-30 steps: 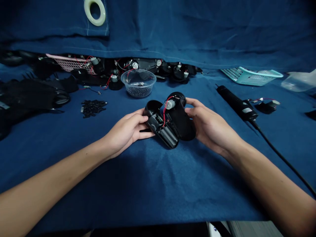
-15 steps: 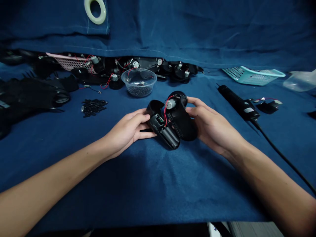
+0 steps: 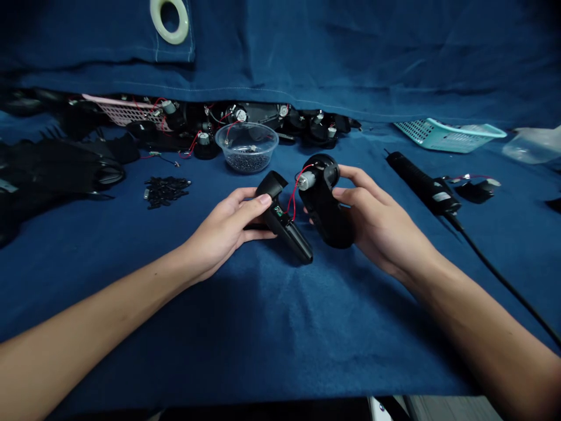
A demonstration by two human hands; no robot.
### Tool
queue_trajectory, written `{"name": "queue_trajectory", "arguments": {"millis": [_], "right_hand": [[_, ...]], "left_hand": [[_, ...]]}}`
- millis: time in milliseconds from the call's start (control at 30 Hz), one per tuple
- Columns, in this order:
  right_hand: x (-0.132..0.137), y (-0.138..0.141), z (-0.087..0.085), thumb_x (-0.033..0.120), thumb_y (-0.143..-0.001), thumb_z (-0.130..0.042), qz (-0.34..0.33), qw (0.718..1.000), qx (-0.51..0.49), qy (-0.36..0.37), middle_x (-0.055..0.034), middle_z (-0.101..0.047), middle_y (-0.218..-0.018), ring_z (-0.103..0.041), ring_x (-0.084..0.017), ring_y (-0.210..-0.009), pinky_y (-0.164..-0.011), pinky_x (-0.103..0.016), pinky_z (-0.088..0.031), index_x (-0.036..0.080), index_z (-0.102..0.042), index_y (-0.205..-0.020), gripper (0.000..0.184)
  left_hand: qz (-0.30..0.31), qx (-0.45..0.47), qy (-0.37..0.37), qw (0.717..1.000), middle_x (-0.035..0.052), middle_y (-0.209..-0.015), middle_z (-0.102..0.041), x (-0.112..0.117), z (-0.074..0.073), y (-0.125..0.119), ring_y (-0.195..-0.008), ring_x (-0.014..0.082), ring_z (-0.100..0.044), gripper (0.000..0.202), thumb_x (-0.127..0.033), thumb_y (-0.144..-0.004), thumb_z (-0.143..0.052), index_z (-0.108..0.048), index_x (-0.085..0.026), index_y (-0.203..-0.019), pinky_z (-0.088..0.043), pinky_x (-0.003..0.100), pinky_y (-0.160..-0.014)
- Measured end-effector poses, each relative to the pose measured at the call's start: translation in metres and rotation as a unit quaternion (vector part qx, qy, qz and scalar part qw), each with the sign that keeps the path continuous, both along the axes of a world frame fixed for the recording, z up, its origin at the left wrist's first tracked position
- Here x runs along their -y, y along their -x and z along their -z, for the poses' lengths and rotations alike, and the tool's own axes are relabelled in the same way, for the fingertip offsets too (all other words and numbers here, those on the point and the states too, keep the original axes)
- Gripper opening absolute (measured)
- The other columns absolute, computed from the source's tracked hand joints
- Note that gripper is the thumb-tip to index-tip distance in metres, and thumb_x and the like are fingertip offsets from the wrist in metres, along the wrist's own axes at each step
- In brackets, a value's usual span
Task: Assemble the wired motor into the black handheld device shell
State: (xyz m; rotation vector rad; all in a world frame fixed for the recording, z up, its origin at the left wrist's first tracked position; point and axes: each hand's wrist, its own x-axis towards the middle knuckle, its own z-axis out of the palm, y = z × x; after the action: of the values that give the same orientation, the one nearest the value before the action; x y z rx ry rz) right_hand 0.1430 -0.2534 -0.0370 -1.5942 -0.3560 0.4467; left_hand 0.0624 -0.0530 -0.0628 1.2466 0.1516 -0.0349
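Note:
My left hand (image 3: 239, 219) grips a black plastic housing half (image 3: 291, 237) that has a small green circuit board in it, thumb on top near its rounded end. Around the other black housing half (image 3: 331, 216) my right hand (image 3: 372, 216) is closed, with its fingers along the right side and behind it. A silver motor (image 3: 307, 180) sits at the top of that right-hand half. Thin red wires (image 3: 293, 202) run between the two halves, which are apart and tilted above the blue cloth.
A clear tub (image 3: 248, 149) of tiny dark screws stands behind my hands. Small black parts (image 3: 166, 192) lie in a pile to the left. On the right are a corded black electric screwdriver (image 3: 423, 184) and a turquoise basket (image 3: 451, 135). A pink basket (image 3: 127, 111) and motor assemblies line the back.
The two housing halves have moved further apart and turned. The left one now shows its edge more, and the right one has shifted slightly right with the motor.

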Motion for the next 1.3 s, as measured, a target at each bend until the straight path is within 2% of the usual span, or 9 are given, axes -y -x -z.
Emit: {"name": "queue_trajectory", "arguments": {"millis": [133,233,467,667,867,1033,1133,1300], "right_hand": [[0.002,0.0,0.002,0.031,-0.091,-0.056,0.011,0.999,0.049,0.004,0.0013,-0.067,-0.092,-0.066,-0.019,-0.086,-0.07,-0.03,-0.052,0.035,-0.058,-0.12,0.03],[0.003,0.0,0.005,0.033,-0.091,-0.059,-0.007,0.997,0.078,0.018,0.0018,-0.065,-0.09,-0.065,-0.018,-0.085,-0.072,-0.03,-0.051,0.036,-0.058,-0.121,0.031],[0.001,0.006,0.006,0.036,-0.089,-0.067,-0.073,0.99,0.116,0.029,0.0028,-0.066,-0.097,-0.065,-0.016,-0.094,-0.083,-0.03,-0.05,0.035,-0.054,-0.124,0.037],[-0.005,0.014,0.009,0.034,-0.085,-0.072,-0.111,0.989,0.088,0.037,0.0012,-0.065,-0.104,-0.067,-0.015,-0.097,-0.083,-0.027,-0.054,0.032,-0.049,-0.125,0.046],[-0.008,0.017,0.012,0.034,-0.081,-0.076,-0.099,0.992,0.064,0.054,-0.0033,-0.065,-0.111,-0.067,-0.017,-0.103,-0.09,-0.03,-0.056,0.027,-0.042,-0.141,0.07],[-0.008,0.015,0.011,0.036,-0.082,-0.074,-0.122,0.988,0.055,0.079,-0.0036,-0.069,-0.111,-0.066,-0.017,-0.108,-0.095,-0.03,-0.054,0.023,-0.044,-0.144,0.07],[-0.007,0.012,0.012,0.037,-0.081,-0.076,-0.132,0.987,0.044,0.08,-0.0028,-0.069,-0.114,-0.066,-0.017,-0.109,-0.099,-0.031,-0.053,0.024,-0.045,-0.143,0.071],[-0.007,0.012,0.014,0.034,-0.075,-0.082,-0.119,0.991,0.016,0.059,-0.004,-0.068,-0.118,-0.069,-0.016,-0.102,-0.093,-0.03,-0.056,0.026,-0.047,-0.139,0.073]], "left_hand": [[0.003,0.028,-0.033,0.999,0.0046,-0.1,-0.066,-0.001,0.001,0.0,-0.101,0.0182,-0.062,0.03,-0.046,-0.092,-0.058,-0.059,-0.017,-0.1,-0.055,0.036,-0.089],[0.018,0.036,-0.056,0.998,0.0064,-0.099,-0.067,-0.002,0.002,-0.001,-0.096,0.0185,-0.062,0.038,-0.052,-0.091,-0.056,-0.059,-0.015,-0.093,-0.052,0.036,-0.09],[0.032,0.033,-0.076,0.996,0.0085,-0.106,-0.068,-0.002,0.004,0.0,-0.099,0.0191,-0.063,0.041,-0.054,-0.092,-0.055,-0.058,-0.014,-0.102,-0.05,0.039,-0.094],[0.039,0.027,-0.074,0.996,0.0115,-0.114,-0.068,-0.003,0.005,-0.001,-0.104,0.0206,-0.065,0.046,-0.054,-0.089,-0.06,-0.059,-0.012,-0.107,-0.05,0.039,-0.098],[0.049,0.023,-0.077,0.996,0.0124,-0.116,-0.069,-0.003,0.005,-0.002,-0.106,0.0219,-0.066,0.051,-0.054,-0.087,-0.063,-0.059,-0.012,-0.114,-0.051,0.039,-0.099],[0.053,0.018,-0.078,0.995,0.0122,-0.115,-0.07,-0.005,0.007,-0.002,-0.106,0.0224,-0.067,0.05,-0.054,-0.083,-0.067,-0.061,-0.011,-0.11,-0.052,0.038,-0.098],[0.064,0.016,-0.078,0.995,0.0113,-0.115,-0.07,-0.007,0.007,-0.001,-0.105,0.0218,-0.068,0.047,-0.051,-0.083,-0.069,-0.063,-0.012,-0.108,-0.054,0.037,-0.096],[0.069,-0.004,-0.035,0.997,0.0129,-0.113,-0.072,-0.003,0.002,0.003,-0.1,0.0223,-0.07,0.046,-0.05,-0.085,-0.067,-0.063,-0.011,-0.11,-0.057,0.039,-0.09]]}}
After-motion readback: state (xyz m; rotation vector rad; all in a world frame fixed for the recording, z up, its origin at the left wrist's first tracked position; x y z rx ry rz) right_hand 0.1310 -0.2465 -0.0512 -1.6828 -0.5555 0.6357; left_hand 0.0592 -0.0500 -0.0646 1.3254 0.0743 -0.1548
